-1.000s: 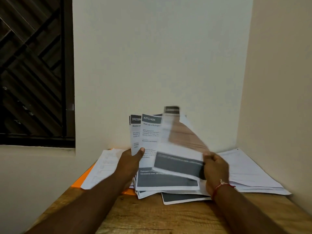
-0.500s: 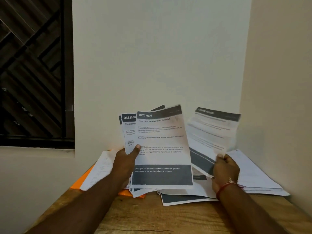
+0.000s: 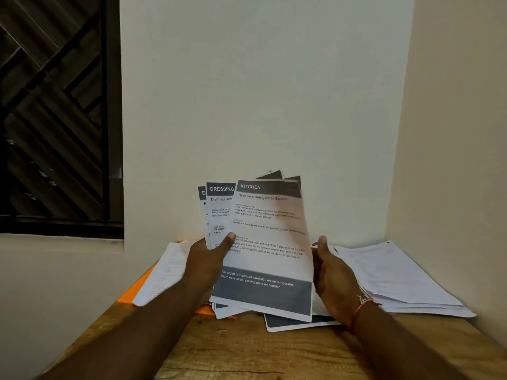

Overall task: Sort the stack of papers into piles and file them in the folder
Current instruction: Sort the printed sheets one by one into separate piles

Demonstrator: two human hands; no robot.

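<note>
My left hand [image 3: 208,259] grips a fan of printed sheets [image 3: 269,234] held upright over the table, its thumb on the front page headed KITCHEN. A DRESSING page and others show behind it. My right hand [image 3: 332,272] holds the fan's right edge, thumb up, its fingers hidden behind the sheets. An orange folder [image 3: 137,289] lies flat at the left under a white sheet [image 3: 164,270]. A pile of white papers [image 3: 392,278] lies at the right. More dark-banded sheets [image 3: 296,323] lie on the table beneath the fan.
The wooden table [image 3: 260,352] fills a corner, with a white wall behind and a cream wall [image 3: 452,160] close on the right. A dark window grille [image 3: 52,111] is at the left above a ledge.
My right hand has swung the sheet it held out at the right back in behind the fan and now holds the fan's right edge. My left hand has kept its grip.
</note>
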